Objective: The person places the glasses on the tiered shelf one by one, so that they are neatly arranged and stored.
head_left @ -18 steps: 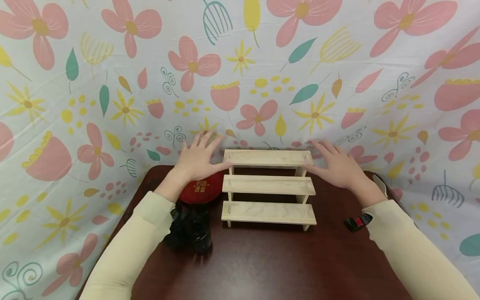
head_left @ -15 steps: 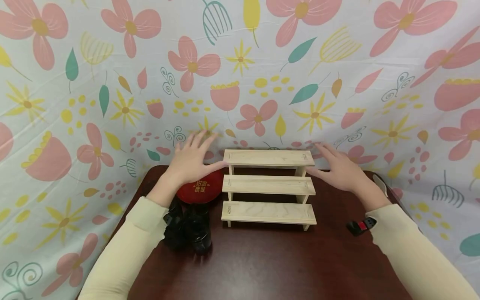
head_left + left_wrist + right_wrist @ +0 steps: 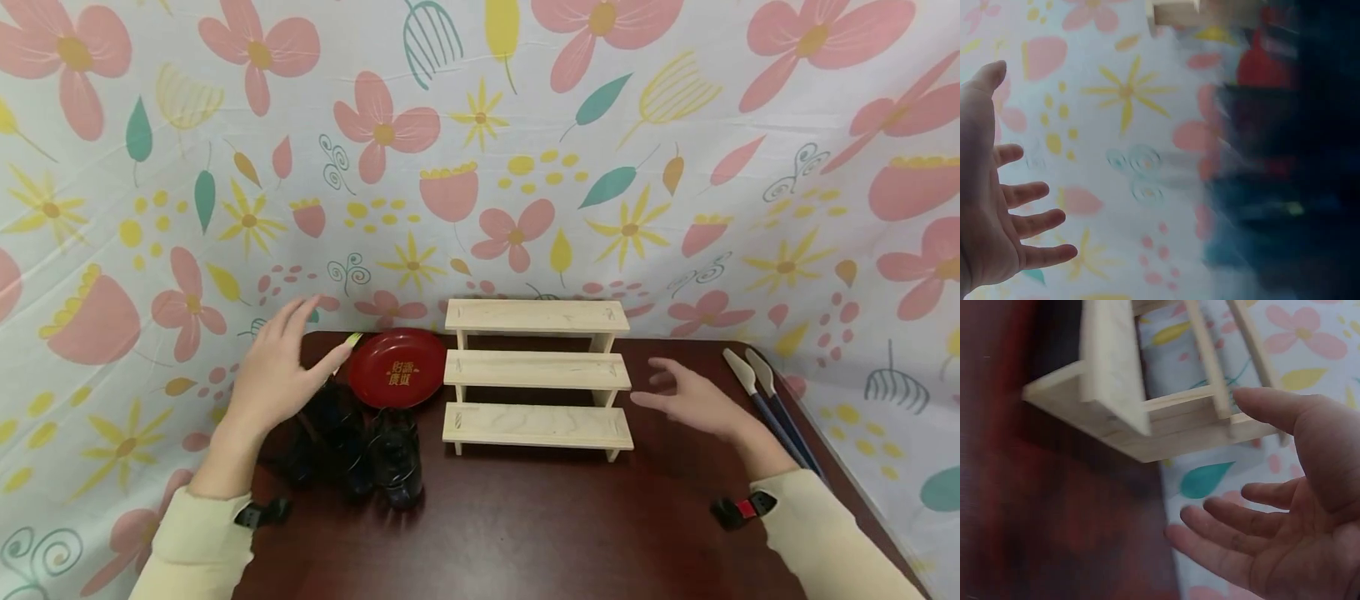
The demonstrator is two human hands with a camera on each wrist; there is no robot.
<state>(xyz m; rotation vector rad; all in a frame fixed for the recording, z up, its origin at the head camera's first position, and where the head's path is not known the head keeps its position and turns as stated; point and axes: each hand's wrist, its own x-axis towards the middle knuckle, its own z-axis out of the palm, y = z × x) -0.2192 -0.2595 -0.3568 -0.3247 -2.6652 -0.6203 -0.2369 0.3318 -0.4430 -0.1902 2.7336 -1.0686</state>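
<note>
Head view alone shows two pale-bladed knives (image 3: 740,372) and the whole three-tier wooden stand (image 3: 537,423) on the table (image 3: 510,533), well apart from the left hand (image 3: 273,375), spread and empty near dark cups (image 3: 396,468). Left wrist view catches a wooden corner (image 3: 1210,14). Right wrist view bares the stand's side panel (image 3: 1179,434), just beside the relaxed, empty fingers (image 3: 1241,517) of the right hand (image 3: 1291,540).

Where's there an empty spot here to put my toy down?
Most room: the table in front of the wooden shelf. More lies between the shelf and the pale-tipped tools, but the right hand hovers there. All three shelf boards are bare too. It's crowded left of the shelf: red plate, dark glossy things, left hand.
</note>
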